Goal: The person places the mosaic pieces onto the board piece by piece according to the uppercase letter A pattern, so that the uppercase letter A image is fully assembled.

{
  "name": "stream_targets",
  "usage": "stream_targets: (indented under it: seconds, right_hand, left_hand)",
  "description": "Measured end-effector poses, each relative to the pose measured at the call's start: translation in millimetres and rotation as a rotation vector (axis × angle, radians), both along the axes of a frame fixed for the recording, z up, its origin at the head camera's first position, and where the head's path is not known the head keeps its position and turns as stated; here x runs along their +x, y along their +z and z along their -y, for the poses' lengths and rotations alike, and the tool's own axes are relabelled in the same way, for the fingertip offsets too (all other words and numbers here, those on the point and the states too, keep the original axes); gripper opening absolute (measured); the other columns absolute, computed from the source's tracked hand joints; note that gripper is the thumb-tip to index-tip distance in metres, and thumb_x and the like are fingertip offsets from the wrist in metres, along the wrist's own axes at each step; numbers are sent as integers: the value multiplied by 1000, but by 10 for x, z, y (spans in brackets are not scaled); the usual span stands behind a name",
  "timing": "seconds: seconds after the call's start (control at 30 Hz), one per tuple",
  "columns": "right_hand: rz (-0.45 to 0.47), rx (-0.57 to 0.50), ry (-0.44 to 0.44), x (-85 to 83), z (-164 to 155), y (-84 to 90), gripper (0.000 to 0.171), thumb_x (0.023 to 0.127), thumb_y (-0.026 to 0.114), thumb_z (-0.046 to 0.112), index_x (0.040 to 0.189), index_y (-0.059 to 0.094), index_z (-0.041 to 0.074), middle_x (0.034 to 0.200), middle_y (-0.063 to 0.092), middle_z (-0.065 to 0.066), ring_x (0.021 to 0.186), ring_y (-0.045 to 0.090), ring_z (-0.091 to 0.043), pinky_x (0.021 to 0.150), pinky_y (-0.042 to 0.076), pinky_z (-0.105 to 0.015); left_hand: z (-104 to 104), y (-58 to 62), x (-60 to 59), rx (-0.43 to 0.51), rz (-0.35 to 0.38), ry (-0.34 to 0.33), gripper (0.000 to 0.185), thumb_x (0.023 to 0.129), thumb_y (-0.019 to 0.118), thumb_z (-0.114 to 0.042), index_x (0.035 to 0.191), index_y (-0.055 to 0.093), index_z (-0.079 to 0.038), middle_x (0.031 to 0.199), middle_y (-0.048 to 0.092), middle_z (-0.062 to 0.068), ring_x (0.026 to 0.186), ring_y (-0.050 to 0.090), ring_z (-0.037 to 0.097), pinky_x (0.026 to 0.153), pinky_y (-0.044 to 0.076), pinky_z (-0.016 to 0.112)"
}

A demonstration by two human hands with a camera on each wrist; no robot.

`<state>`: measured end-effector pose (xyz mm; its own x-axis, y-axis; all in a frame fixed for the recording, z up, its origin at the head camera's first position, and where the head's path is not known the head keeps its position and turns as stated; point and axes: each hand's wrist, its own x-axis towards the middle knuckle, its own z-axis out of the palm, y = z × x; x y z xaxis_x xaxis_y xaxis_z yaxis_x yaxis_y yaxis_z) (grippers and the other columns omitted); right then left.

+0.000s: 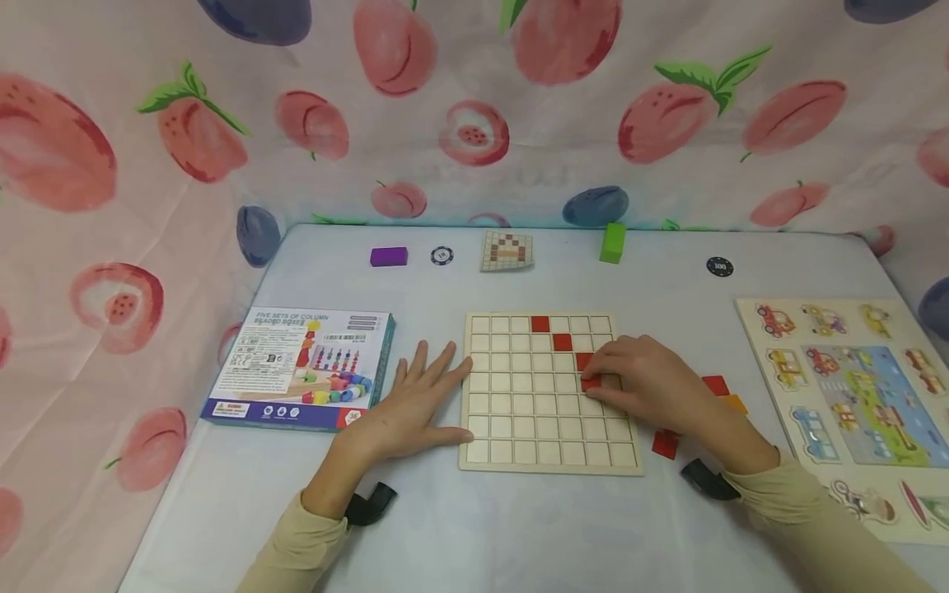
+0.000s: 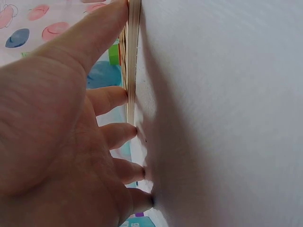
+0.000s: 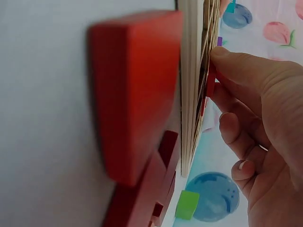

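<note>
Head view: box point(image 1: 300, 368) reads "BEADED BOXES".

Head view: bright, even, soft light; faint shadows under both hands; slight bending at edges. Left wrist view: broad dark shadow on the table point(image 2: 227, 113) beside the hand. Right wrist view: nearest red tile point(image 3: 137, 94) blurred, background sharper.

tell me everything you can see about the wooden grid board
The wooden grid board is a pale, square tray of small square cells, lying flat on the table. Red tiles fill a diagonal run of cells from the top row downward. The left hand rests flat against its left edge; the right hand pinches a red tile at a cell near the right side.
</note>
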<state>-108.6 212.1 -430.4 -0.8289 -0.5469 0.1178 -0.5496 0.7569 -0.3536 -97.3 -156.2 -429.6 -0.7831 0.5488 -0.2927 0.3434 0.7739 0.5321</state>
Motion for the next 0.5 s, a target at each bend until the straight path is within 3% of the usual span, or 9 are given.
stream_targets:
  seconds: [0.3, 0.5]
  right_hand:
    - [-60, 40, 47, -3, 23, -22, 21, 84, 92, 24, 103, 85, 20, 109, 80, 4, 108, 71, -20, 95, 59, -44]
    - [-43, 76, 32, 1, 12, -9, 20, 85, 91, 27, 103, 86, 22, 106, 79, 6, 106, 69, -16, 94, 61, -40]
  left_hand:
    - [-2, 5, -1, -1, 2, 0, 99, 94, 79, -51, 171, 27, -18, 182, 2, 10, 166, -14, 46, 131, -3, 74]
    - [-3, 4, 3, 4, 4, 2, 98, 94, 79, -51, 171, 27, -18, 182, 2, 11, 166, -14, 46, 131, -3, 74]
